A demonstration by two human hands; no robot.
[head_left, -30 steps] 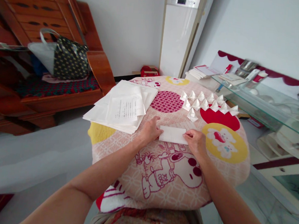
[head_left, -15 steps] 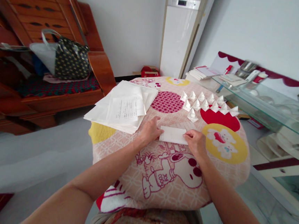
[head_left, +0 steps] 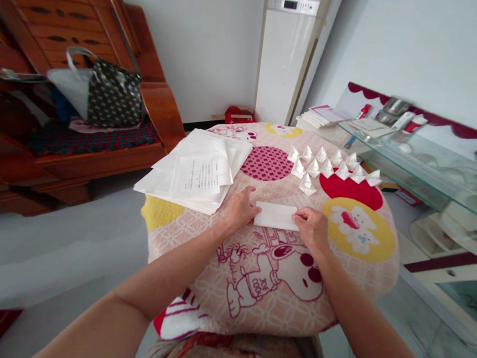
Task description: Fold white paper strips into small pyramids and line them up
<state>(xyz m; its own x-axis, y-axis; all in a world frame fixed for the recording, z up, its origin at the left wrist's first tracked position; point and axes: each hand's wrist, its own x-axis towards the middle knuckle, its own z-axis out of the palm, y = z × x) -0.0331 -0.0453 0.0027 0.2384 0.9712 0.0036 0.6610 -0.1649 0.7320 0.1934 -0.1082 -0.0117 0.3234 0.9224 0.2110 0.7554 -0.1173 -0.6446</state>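
Cloth-covered desk, near edge: a cartoon dog is printed here.
Right hand: the right end of the folded paper is pinched between thumb and fingertips.
Left hand: the paper's left end is met by the thumb; the index finger is held wide of it.
Folded paper: it is laid flat between both hands, about midway between the desk's left and right edges.
Paper stack: it is spread along the left edge, topped by a printed sheet.
Pointed paper pieces: they are grouped toward the far right edge.
Tall white unit: it is placed beyond the far edge.
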